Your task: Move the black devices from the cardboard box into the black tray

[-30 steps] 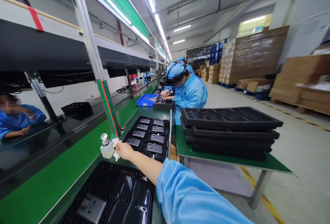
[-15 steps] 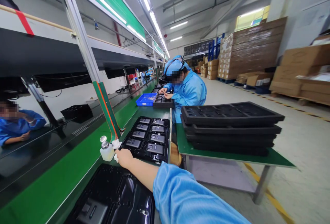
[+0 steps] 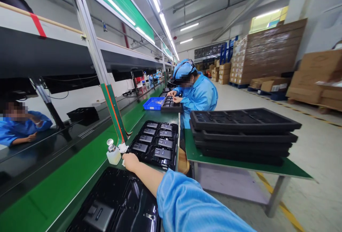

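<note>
My right hand [image 3: 130, 161] reaches forward over the bench in a blue sleeve. Its fingers are closed on a small white wipe [image 3: 123, 162]. It sits just right of a small clear dispenser bottle [image 3: 113, 153] with a metal top, and more white wipe [image 3: 123, 148] lies behind the bottle. The hand rests at the near left corner of a black tray [image 3: 175, 143] filled with several dark rectangular parts. Below my arm lies a glossy black tray [image 3: 120, 196] holding one grey part [image 3: 98, 215]. My left hand is out of view.
A stack of empty black trays [image 3: 240, 135] stands on a green side table [image 3: 294, 171] at right. A co-worker in blue [image 3: 197, 94] works further down by a blue bin [image 3: 153, 103]. Another person [image 3: 18, 127] sits across the green conveyor [image 3: 53, 185]. Cardboard boxes [image 3: 267, 53] line the right wall.
My right hand stays beside the bottle, drawn back very slightly. The view has swayed a little; nothing else moved noticeably.
</note>
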Available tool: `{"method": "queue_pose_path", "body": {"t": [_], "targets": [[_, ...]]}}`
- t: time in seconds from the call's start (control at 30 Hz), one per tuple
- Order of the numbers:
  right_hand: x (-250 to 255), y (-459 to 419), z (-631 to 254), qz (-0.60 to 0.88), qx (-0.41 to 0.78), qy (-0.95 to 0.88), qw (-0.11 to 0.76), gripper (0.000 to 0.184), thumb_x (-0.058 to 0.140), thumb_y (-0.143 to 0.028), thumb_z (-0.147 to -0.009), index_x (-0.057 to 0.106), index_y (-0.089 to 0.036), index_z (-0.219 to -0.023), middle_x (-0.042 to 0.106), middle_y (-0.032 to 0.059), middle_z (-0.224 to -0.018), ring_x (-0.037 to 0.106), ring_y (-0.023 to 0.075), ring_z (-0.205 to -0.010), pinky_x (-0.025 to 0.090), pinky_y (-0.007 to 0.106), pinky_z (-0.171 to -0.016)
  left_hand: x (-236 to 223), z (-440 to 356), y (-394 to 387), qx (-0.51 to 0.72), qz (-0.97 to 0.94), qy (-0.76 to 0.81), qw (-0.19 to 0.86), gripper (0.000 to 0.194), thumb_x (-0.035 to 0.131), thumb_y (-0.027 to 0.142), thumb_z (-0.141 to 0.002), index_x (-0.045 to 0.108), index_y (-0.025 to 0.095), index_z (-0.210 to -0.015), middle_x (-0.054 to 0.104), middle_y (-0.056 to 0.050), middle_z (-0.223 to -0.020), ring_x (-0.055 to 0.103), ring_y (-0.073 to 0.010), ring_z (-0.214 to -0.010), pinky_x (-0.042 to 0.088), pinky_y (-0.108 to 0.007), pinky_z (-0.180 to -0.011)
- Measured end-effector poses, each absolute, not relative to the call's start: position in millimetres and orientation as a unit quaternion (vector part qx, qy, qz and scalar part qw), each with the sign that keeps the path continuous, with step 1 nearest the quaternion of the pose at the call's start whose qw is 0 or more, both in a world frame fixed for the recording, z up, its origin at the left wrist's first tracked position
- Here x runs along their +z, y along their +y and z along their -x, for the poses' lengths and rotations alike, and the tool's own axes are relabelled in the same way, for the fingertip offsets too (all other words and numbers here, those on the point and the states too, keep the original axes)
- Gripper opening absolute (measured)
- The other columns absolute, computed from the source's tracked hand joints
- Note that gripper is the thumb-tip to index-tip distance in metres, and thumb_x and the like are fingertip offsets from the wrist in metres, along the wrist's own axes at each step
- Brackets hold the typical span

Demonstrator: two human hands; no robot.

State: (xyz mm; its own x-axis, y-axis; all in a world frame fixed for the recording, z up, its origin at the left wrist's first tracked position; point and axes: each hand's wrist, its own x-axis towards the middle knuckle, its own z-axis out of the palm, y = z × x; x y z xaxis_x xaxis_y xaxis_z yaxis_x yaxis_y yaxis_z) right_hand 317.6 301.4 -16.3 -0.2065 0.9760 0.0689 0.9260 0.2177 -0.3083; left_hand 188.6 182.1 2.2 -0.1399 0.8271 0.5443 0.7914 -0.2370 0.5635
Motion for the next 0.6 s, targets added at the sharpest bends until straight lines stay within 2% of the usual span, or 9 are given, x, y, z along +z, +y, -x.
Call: {"method": "queue_pose_path", "body": {"t": [0.03, 0.07, 0.17, 0.3, 0.37, 0.47, 0.53, 0.57, 0.6], "targets": [[-17, 302, -317, 0.618, 0.102, -0.769, 0.127, 0.023, 0.046, -0.027, -0.082, 0.051, -0.012, -0.098, 0.052, 0.0064, -0.098, 0.050, 0.0156, -0.090, 0.042, 0.036, -0.079, 5, -204, 215, 0.436, -0.664, 0.607, 0.027, 0.045, 0.023, 0.027, -0.072, 0.055, 0.008, -0.098, 0.046, -0.004, -0.117, 0.047, -0.0214, -0.097, 0.039, -0.024, -0.063], [-17, 302, -316, 0.620, 0.105, -0.766, 0.131, 0.022, 0.047, -0.027, -0.082, 0.052, -0.012, -0.097, 0.052, 0.0061, -0.097, 0.050, 0.0155, -0.090, 0.042, 0.036, -0.079, 7, -217, 244, 0.439, -0.666, 0.602, 0.033, 0.041, 0.038, 0.028, -0.067, 0.053, 0.010, -0.101, 0.051, -0.005, -0.112, 0.051, -0.0217, -0.092, 0.042, -0.022, -0.062], [-18, 302, -315, 0.628, 0.114, -0.754, 0.157, 0.021, 0.047, -0.028, -0.081, 0.052, -0.013, -0.096, 0.051, 0.0061, -0.098, 0.049, 0.0158, -0.091, 0.041, 0.036, -0.080, 2, -234, 298, 0.441, -0.662, 0.605, 0.043, 0.043, 0.045, 0.026, -0.063, 0.052, 0.011, -0.102, 0.058, -0.006, -0.100, 0.054, -0.0191, -0.086, 0.043, -0.020, -0.063], [-14, 298, -318, 0.646, 0.132, -0.718, 0.222, 0.030, 0.049, -0.031, -0.079, 0.047, -0.012, -0.103, 0.048, 0.0079, -0.103, 0.048, 0.0173, -0.091, 0.040, 0.038, -0.079, -4, -232, 303, 0.435, -0.666, 0.605, 0.040, 0.046, 0.024, 0.031, -0.075, 0.050, 0.005, -0.103, 0.059, -0.006, -0.096, 0.053, -0.0181, -0.089, 0.042, -0.028, -0.068], [-10, 296, -322, 0.650, 0.150, -0.698, 0.262, 0.033, 0.051, -0.032, -0.078, 0.046, -0.012, -0.103, 0.049, 0.0078, -0.101, 0.049, 0.0165, -0.087, 0.041, 0.036, -0.076, -2, -229, 288, 0.427, -0.673, 0.602, 0.035, 0.043, 0.029, 0.035, -0.076, 0.052, 0.011, -0.103, 0.058, -0.006, -0.100, 0.053, -0.0189, -0.092, 0.043, -0.030, -0.071], [-5, 294, -329, 0.645, 0.179, -0.666, 0.329, 0.042, 0.058, -0.035, -0.070, 0.045, -0.012, -0.102, 0.050, 0.0060, -0.096, 0.050, 0.0142, -0.081, 0.042, 0.031, -0.073, 4, -216, 238, 0.414, -0.684, 0.600, 0.025, 0.044, 0.057, 0.037, -0.064, 0.051, 0.024, -0.105, 0.052, -0.002, -0.112, 0.051, -0.0216, -0.097, 0.049, -0.032, -0.071], [-3, 293, -333, 0.642, 0.196, -0.643, 0.368, 0.049, 0.064, -0.036, -0.064, 0.043, -0.014, -0.103, 0.050, 0.0044, -0.097, 0.051, 0.0120, -0.078, 0.042, 0.028, -0.072, 3, -194, 182, 0.407, -0.682, 0.607, 0.016, 0.043, 0.047, 0.039, -0.070, 0.050, 0.018, -0.107, 0.050, 0.002, -0.114, 0.047, -0.0255, -0.101, 0.048, -0.032, -0.072], [-3, 292, -335, 0.643, 0.205, -0.631, 0.383, 0.050, 0.066, -0.035, -0.062, 0.044, -0.014, -0.102, 0.050, 0.0039, -0.098, 0.051, 0.0110, -0.076, 0.042, 0.026, -0.071, 0, -179, 150, 0.406, -0.675, 0.616, 0.012, 0.044, 0.057, 0.038, -0.064, 0.051, 0.023, -0.105, 0.047, -0.003, -0.118, 0.049, -0.0229, -0.099, 0.049, -0.034, -0.070], [-2, 292, -336, 0.644, 0.213, -0.618, 0.397, 0.049, 0.066, -0.034, -0.061, 0.045, -0.015, -0.101, 0.050, 0.0038, -0.098, 0.051, 0.0103, -0.076, 0.042, 0.026, -0.071, -5, -163, 118, 0.404, -0.666, 0.627, 0.007, 0.044, 0.056, 0.040, -0.064, 0.052, 0.019, -0.103, 0.046, -0.003, -0.119, 0.048, -0.0256, -0.099, 0.048, -0.035, -0.071]]}}
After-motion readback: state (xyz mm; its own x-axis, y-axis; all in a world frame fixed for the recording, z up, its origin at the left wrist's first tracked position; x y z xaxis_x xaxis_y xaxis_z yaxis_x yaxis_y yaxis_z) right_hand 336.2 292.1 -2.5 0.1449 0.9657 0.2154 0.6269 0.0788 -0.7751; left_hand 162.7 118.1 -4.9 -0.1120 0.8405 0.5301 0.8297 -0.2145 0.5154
